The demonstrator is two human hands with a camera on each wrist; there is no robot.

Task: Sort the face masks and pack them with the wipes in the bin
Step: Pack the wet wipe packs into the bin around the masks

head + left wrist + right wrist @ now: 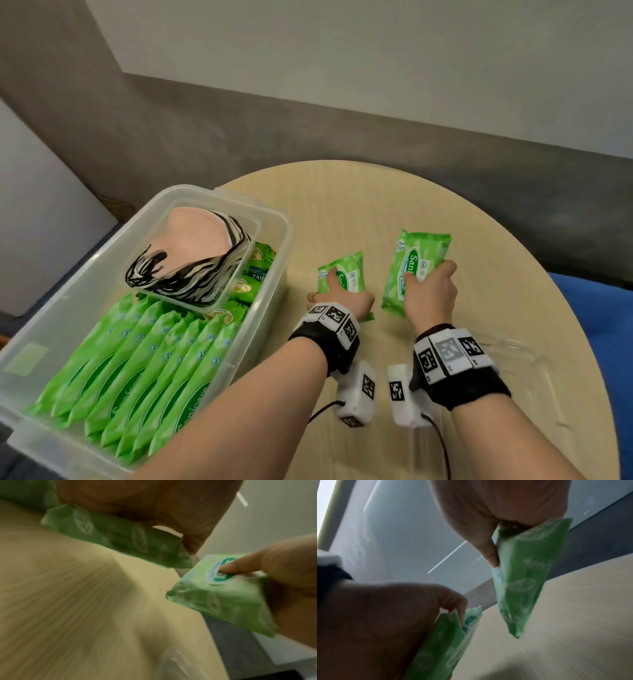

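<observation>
Two green wipes packs are in my hands over the round beige table (359, 212). My left hand (342, 296) grips the smaller-looking pack (344, 270), low at the tabletop. My right hand (432, 294) grips the other pack (419, 255), thumb on its label. In the right wrist view that pack (525, 577) hangs tilted above the table, and the left hand's pack (447, 642) is at lower left. The clear bin (274, 219) at left holds a row of wipes packs (144, 370). A clear tray of pink, black and white face masks (198, 250) rests on them.
More green packets (255, 270) lie under the mask tray at the bin's far end. A clear plastic piece (513, 346) lies on the table beside my right wrist. A blue seat (603, 325) is beyond the table's right edge. Grey wall behind.
</observation>
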